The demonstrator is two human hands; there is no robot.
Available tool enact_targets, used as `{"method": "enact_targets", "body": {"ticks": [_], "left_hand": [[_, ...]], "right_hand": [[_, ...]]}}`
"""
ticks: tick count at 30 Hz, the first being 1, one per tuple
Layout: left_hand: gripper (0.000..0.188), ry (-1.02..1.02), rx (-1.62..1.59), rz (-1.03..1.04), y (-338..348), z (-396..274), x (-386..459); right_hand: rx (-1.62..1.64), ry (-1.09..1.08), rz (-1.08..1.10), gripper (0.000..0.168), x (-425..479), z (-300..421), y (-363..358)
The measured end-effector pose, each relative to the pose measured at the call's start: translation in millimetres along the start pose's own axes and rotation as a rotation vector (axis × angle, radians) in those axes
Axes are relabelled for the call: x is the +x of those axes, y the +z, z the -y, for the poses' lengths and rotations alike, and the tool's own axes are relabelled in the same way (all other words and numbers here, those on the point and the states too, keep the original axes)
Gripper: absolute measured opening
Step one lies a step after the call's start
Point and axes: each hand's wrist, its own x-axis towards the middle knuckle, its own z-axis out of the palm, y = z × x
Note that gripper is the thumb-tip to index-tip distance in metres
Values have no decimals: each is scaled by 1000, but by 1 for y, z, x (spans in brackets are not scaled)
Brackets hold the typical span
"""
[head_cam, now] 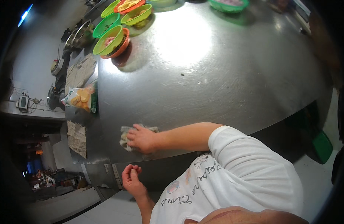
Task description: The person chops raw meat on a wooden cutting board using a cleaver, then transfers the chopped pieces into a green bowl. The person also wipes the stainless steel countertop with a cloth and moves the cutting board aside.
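Observation:
My right hand (pixel 142 139) lies palm down on a crumpled, greyish cloth (pixel 125 141), near the close edge of a stainless steel table (pixel 172 103). The fingers are spread a little over the cloth and partly hide it. Below the table's edge, my left hand (pixel 131 176) is raised in front of my body, its fingers curled towards the thumb; nothing shows in it. To the left of the cloth, another worn cloth (pixel 77 138) lies flat, and a plastic bag with a yellow printed picture (pixel 82 98) rests beyond it.
Green, yellow-green and orange baskets (pixel 107 44) with food stand at the far left; a green basket (pixel 229 6) is at the far side. Metal bowls (pixel 83 35) and a beige cloth (pixel 80 70) are along the left. A green plastic object (pixel 321 147) is below the table's right edge.

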Motion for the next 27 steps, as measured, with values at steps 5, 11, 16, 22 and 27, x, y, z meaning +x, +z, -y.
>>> {"method": "enact_targets", "body": {"ticks": [5,11,16,22,27], "left_hand": [[17,-5,25,41,37,-9,-13],[21,52,66,197,102,12,1],[32,384,482,162,140,38,22],[40,414,654,94,147,52,22],[36,538,757,127,150,48,28]], "right_hand": [[71,641,79,33,-57,-128,-132],[-556,1291,-489,30,-413,-234,-285],[-874,1998,-338,39,-686,-150,-389],[-552,1426,-740,37,-537,-127,-434],[-106,419,-36,45,-301,-141,-329]]}}
